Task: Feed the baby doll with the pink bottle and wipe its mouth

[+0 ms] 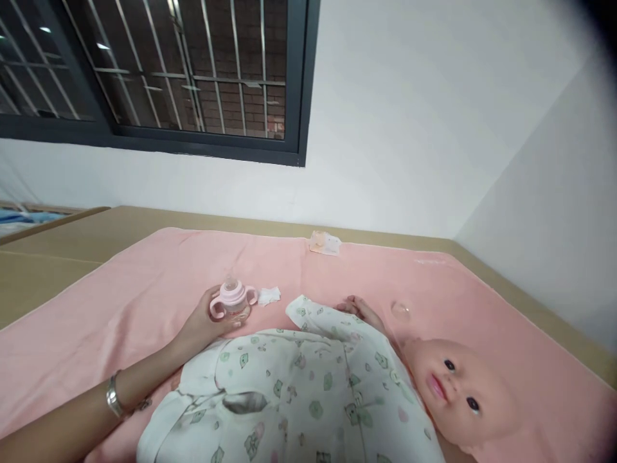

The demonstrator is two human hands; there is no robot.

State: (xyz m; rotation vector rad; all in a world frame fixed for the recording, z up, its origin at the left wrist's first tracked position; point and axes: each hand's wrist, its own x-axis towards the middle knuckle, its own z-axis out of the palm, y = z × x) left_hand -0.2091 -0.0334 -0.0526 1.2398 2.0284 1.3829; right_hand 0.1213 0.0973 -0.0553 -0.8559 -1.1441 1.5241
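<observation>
My left hand (207, 316), with a silver bracelet at the wrist, is closed round a small baby bottle (234, 299). The bottle stands upright, with a pink collar, two pink handles and a clear teat. A baby doll (308, 399) in white printed clothes lies across in front of me, its head to the right. My right arm passes behind the doll's neck. Beyond its sleeve, my right hand (359, 307) shows with curled fingers against the doll, partly hidden by the sleeve. Beside the bottle lies a folded white tissue (268, 296).
A clear dome-shaped cap (400, 310) lies on the pink sheet (144, 276), right of my right hand. Towards the wall is a small clear-and-white packet (324, 243). A barred window (193, 77) is above, and a wall (409, 128) rises behind the tan bed surface (62, 235).
</observation>
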